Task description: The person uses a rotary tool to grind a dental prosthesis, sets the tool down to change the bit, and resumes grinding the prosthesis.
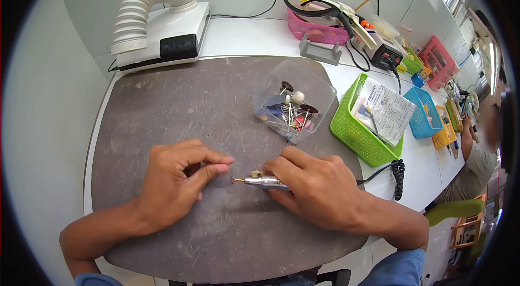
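Observation:
My right hand (319, 186) grips a metal rotary handpiece (267, 181), which points left over the grey mat. A thin gold-coloured shank with a small disc-shaped bit (233, 180) sticks out of its front end. At my right fingertips, right by the handpiece, shows a small yellowish piece (256, 174). Just left of the bit is my left hand (181, 178), its thumb and index fingertip pinched together; I cannot tell whether anything is between them. Beyond the hands stands a clear plastic tub (265, 88) holding several mounted polishing wheels and burs (295, 110).
A scratched grey mat (162, 102) covers the desk. A white machine with a ribbed hose (154, 7) stands back left. On the right are a green basket (352, 137) with a printed packet, a blue basket (420, 115) and a coiled cord (398, 178). A person (471, 169) sits far right.

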`<action>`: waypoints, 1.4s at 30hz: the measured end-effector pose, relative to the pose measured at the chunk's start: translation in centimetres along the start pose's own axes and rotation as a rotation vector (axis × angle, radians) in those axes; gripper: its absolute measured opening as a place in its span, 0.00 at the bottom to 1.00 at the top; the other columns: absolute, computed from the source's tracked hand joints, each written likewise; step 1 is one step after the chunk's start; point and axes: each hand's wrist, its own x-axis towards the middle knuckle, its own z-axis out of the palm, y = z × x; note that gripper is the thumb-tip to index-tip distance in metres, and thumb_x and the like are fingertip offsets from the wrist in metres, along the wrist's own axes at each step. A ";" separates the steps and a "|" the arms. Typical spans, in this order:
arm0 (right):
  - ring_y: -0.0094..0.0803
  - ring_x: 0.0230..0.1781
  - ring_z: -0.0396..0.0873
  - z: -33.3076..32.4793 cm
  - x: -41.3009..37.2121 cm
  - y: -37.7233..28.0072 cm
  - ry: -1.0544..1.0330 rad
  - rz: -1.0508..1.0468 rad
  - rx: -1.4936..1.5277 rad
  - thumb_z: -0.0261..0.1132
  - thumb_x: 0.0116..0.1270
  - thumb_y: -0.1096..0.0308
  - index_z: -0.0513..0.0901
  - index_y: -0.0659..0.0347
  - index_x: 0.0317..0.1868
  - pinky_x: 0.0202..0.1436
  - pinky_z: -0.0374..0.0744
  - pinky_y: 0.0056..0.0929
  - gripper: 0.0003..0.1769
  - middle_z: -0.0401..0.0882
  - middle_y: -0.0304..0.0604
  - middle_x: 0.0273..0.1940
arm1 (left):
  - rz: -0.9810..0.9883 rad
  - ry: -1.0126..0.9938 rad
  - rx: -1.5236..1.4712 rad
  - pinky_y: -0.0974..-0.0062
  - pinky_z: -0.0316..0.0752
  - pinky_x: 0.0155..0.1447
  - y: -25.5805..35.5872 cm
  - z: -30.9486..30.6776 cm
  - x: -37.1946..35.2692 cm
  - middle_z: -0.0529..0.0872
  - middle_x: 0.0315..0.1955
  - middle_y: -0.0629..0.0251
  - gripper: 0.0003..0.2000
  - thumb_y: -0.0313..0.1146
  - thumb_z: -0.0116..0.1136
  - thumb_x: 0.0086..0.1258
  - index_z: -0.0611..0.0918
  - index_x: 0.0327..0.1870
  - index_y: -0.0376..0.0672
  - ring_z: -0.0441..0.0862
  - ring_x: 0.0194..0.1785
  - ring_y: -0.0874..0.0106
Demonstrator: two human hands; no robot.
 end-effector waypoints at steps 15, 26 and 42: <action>0.36 0.28 0.85 -1.3 -1.9 1.1 0.246 0.015 0.051 0.78 0.50 0.65 0.80 0.58 0.45 0.27 0.80 0.31 0.22 0.79 0.39 0.35 | -0.136 -0.240 -0.863 0.74 0.78 0.64 1.1 4.9 3.6 0.85 0.53 0.56 0.14 0.24 0.55 0.77 0.77 0.60 0.29 0.83 0.57 0.71; 0.32 0.30 0.86 -1.7 -1.5 1.0 0.229 0.050 0.164 0.78 0.48 0.70 0.80 0.57 0.46 0.27 0.80 0.29 0.23 0.83 0.37 0.34 | -0.109 -0.227 -0.959 0.76 0.78 0.65 0.9 4.8 2.8 0.85 0.53 0.52 0.13 0.19 0.55 0.75 0.80 0.58 0.27 0.84 0.56 0.71; 0.29 0.24 0.84 -1.2 -0.7 0.9 0.321 0.071 0.122 0.81 0.50 0.72 0.84 0.61 0.41 0.23 0.77 0.26 0.18 0.84 0.41 0.32 | -0.058 -0.134 -0.924 0.70 0.84 0.59 0.5 4.6 2.9 0.86 0.52 0.49 0.14 0.23 0.63 0.71 0.82 0.56 0.30 0.86 0.54 0.66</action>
